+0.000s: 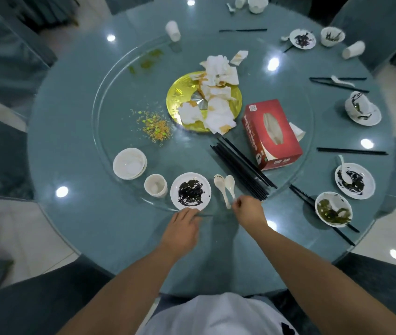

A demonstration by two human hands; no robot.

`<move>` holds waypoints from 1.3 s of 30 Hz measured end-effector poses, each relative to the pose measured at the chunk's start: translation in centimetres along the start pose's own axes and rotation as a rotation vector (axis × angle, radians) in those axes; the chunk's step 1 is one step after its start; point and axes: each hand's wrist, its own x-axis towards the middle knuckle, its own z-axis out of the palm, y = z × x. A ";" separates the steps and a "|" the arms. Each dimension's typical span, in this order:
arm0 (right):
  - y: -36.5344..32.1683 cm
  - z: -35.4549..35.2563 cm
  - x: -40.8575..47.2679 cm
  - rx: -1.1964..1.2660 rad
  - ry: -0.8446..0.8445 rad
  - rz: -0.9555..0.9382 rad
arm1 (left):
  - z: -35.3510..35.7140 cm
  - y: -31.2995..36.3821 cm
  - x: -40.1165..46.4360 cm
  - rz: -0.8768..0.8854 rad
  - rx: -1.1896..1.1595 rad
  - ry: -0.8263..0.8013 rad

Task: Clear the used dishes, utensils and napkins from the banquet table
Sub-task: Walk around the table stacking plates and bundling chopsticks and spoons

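At the near edge of the round teal glass-topped desk point(76, 233), the right hand point(249, 210) pinches the thin handle end of one of two white ceramic soup spoons point(230, 184) lying side by side on the clear glass turntable point(109, 97). The left hand point(183, 226) lies with its fingers point(193, 213) straight and relaxed, tips at the near rim of the small white plate smeared with dark sauce point(190, 191); it holds nothing.

The step in hand looks like gathering the spoons. It would go best to lift the pinched spoon clear of its twin so the two do not knock, then set it with the bundle of black chopsticks point(240, 165) just to the right, or on the sauce plate. The left hand is well placed to steady or slide that plate. The small white cup point(155, 188) and the stack of white shallow bowls point(129, 163) sit just left along the turntable's near edge, so like can go with like.

Crumpled stained white napkins point(216, 93) on the gold centre disc point(180, 97) and the red cardboard tissue box point(270, 134) lie farther in. More dirty bowls point(333, 209) wait at the right edge.

Whether the right fingers also catch the second spoon's handle cannot be told; the hand covers both ends. The desk's far edge is cut off at the top, and its near-left side is blurred.
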 end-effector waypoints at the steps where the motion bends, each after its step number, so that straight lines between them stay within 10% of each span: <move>1: -0.9 0.2 0.3 -0.024 -0.009 -0.007 | 0.0 -0.4 -0.4 -0.016 -0.001 0.007; 39: -1.6 -0.3 1.4 -0.096 0.021 0.113 | -1.1 -0.6 1.4 0.103 -0.005 -0.077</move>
